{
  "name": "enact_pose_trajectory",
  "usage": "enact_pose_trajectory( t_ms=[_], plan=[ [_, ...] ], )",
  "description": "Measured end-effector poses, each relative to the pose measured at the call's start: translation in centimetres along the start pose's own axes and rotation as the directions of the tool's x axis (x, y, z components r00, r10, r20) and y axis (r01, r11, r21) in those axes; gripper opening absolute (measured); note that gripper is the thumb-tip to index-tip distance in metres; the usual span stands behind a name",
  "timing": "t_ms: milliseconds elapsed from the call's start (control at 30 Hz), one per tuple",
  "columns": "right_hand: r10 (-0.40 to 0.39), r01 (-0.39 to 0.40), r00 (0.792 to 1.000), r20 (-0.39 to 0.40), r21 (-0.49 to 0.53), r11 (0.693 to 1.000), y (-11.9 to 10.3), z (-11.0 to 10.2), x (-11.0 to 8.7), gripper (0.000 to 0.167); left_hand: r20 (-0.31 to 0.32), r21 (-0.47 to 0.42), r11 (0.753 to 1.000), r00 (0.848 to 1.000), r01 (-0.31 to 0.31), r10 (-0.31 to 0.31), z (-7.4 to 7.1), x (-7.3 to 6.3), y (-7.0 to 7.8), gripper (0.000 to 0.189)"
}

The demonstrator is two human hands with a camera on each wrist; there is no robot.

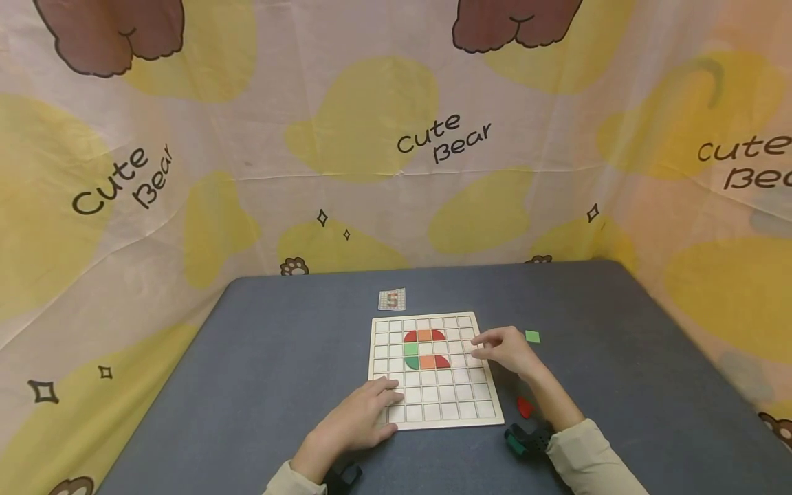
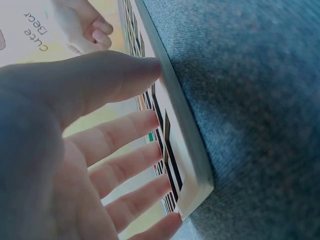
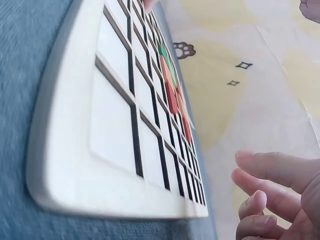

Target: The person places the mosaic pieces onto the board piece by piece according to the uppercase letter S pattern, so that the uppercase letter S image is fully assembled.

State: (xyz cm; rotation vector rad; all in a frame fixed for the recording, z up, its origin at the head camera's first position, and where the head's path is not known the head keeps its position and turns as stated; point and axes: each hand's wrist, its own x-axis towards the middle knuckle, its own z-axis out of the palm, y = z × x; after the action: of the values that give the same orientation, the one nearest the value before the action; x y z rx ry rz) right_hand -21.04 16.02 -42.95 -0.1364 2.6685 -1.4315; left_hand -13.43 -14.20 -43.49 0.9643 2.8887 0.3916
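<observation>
Centrally, as seen from beside the table (image 1: 266, 385), one white gridded board (image 1: 430, 394) lies flat, square to the person, presumably so both hands reach it equally. The left hand (image 1: 359, 418) is spread, fingers extended over the board's near left corner, thumb at the near edge; it grips nothing and most likely serves to steady the board. The right hand (image 1: 509, 349) is at the board's right edge, thumb and forefinger slightly parted, remaining fingers loosely bent; no piece shows between the tips, and contact with the board cannot be confirmed. Seven pieces occupy the board's far half: three red rounded pieces (image 1: 438, 335), two orange squares (image 1: 424, 335), one light green square (image 1: 411, 349) and one dark green rounded piece (image 1: 411, 362). Two loose pieces lie right of the board, probably for easy pickup by the right hand: one spare green square (image 1: 532, 337), farther, and one spare red piece (image 1: 524, 408), nearer. One printed card (image 1: 392, 300) lies beyond the far edge, left of centre, apparently to remain readable clear of both hands. Two black wrist mounts (image 1: 533, 440) are worn, one per arm.
</observation>
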Motion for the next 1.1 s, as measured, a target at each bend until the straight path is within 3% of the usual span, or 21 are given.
enact_pose_trajectory(
  t_ms=[300,1100],
  plan=[
    [0.026,-0.027,0.999,0.026,0.035,0.999,0.8,-2.1,-0.2,0.031,0.018,-0.011,1.000,1.000,0.013,-0.012,-0.1,0.0,0.1,0.042],
    [0.051,-0.054,0.996,-0.073,-0.042,0.998,3.5,-6.4,0.0,0.038,0.012,-0.001,1.000,1.000,0.007,-0.007,0.0,0.0,-0.1,0.043]
  ],
)
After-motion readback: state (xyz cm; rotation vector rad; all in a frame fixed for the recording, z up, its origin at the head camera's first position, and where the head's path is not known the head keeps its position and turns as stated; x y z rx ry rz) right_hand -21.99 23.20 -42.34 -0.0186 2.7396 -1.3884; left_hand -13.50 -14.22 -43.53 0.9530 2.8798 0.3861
